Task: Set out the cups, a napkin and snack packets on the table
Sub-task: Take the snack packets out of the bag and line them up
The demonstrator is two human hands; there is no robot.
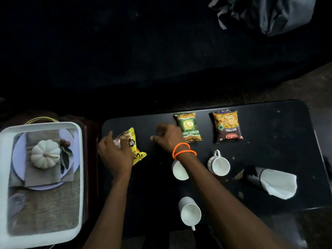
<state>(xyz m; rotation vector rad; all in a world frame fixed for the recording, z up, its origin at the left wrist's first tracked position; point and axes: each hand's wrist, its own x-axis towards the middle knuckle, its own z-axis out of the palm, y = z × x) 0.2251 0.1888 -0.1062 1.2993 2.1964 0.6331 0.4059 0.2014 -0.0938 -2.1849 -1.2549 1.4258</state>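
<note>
My left hand (pixel 115 155) grips a yellow snack packet (pixel 133 142) at the left end of the black table (pixel 269 119). My right hand (pixel 167 135), with orange bands on the wrist, hovers just right of it, fingers loosely curled and holding nothing. A green packet (pixel 188 127) and a dark red mixture packet (pixel 227 125) lie flat along the far edge. Three white cups are on the table: one (pixel 179 170) partly under my right forearm, one (pixel 219 164) to its right, one (pixel 190 211) near the front. A white napkin (pixel 280 182) sticks out of a dark mesh holder (pixel 253 175) lying at the right.
A white tray (pixel 7 177) stands left of the table, printed or lined with a plate, cloth and small white pumpkin (pixel 45 153). A grey bag (pixel 269 13) lies on the dark surface beyond. Crumbs dot the tabletop around the holder.
</note>
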